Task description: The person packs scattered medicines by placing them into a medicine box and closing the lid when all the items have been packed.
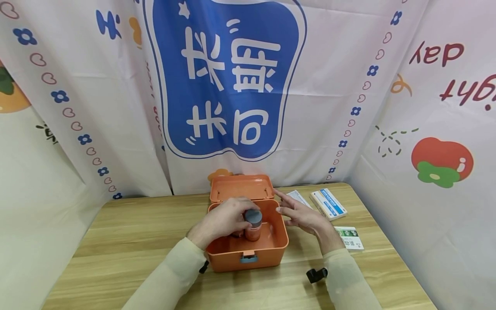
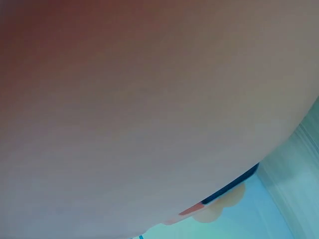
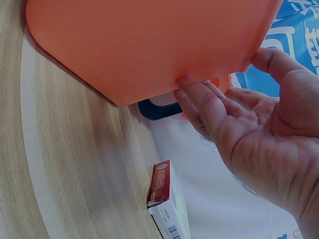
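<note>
An orange storage box (image 1: 248, 260) stands on the table with its lid (image 1: 242, 188) swung back. My left hand (image 1: 226, 217) reaches over its left side and grips a small bottle with a grey cap (image 1: 253, 218) inside the box. Beside that bottle, a second small item is mostly covered by the hand. At the box's right side, my right hand (image 1: 304, 215) has its fingers extended. Its thumb and fingers (image 3: 202, 99) touch the orange wall and rim in the right wrist view. The left wrist view is mostly blocked by a close, blurred surface.
Right of the box lie a blue-and-white carton (image 1: 328, 204), another white pack (image 1: 299, 198) partly behind the right hand, and a green-and-white pack (image 1: 353, 239) near the right forearm. A printed curtain (image 1: 317, 86) hangs behind the wooden table (image 1: 155, 241).
</note>
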The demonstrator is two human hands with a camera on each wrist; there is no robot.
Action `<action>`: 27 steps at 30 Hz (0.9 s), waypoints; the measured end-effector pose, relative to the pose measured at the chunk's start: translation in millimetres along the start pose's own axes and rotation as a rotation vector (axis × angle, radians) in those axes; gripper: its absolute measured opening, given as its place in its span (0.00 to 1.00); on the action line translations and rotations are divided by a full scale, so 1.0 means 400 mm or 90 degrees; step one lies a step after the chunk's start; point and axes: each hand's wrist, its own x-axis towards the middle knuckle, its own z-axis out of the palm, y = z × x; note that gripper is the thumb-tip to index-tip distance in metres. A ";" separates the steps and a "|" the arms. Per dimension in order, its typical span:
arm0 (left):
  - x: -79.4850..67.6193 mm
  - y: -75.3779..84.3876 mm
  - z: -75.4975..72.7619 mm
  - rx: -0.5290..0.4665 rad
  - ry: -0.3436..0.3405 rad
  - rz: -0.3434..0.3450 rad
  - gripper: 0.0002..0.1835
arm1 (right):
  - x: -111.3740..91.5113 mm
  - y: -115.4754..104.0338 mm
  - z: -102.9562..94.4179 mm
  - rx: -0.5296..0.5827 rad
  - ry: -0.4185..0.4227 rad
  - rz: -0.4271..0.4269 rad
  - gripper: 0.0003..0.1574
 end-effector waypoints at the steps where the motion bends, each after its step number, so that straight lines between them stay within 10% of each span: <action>1: 0.001 0.000 0.001 0.000 -0.001 0.003 0.23 | 0.000 0.000 0.000 0.000 -0.001 0.000 0.47; 27: -0.037 -0.007 -0.017 0.121 0.066 -0.005 0.16 | 0.001 0.001 -0.001 0.001 -0.003 -0.004 0.47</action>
